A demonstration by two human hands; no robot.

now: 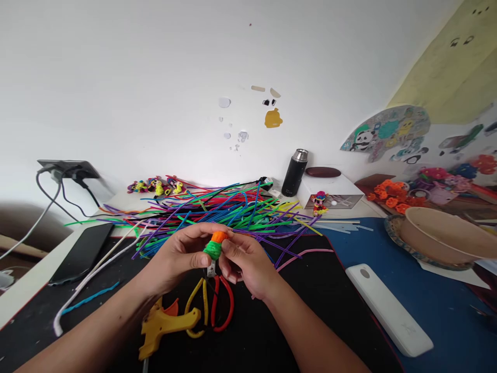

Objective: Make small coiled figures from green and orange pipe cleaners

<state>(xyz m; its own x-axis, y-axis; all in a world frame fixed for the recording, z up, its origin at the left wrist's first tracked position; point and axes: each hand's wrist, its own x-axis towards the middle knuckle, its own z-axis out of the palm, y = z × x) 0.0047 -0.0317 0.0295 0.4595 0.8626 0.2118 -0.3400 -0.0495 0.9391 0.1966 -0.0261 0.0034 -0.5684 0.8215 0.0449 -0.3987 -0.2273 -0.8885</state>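
Both my hands meet over the black mat (318, 300) and hold a small fuzzy figure (215, 246) wound from pipe cleaner, green below and orange on top. My left hand (179, 257) pinches its green part with fingers curled. My right hand (245, 261) closes its fingertips on the orange top. Just behind the hands lies a big heap of coloured pipe cleaners (221, 210). Under the hands on the mat lie a yellow glue gun (165, 324), yellow-handled pliers (197, 311) and red-handled scissors (223, 305).
A black phone (82, 252) and a white pipe cleaner (93, 274) lie at left. A white flat bar (388, 308) rests on the blue mat at right, near a shallow bowl (438, 235). A black flask (294, 172), a white box (330, 189) and small finished figures (157, 186) stand by the wall.
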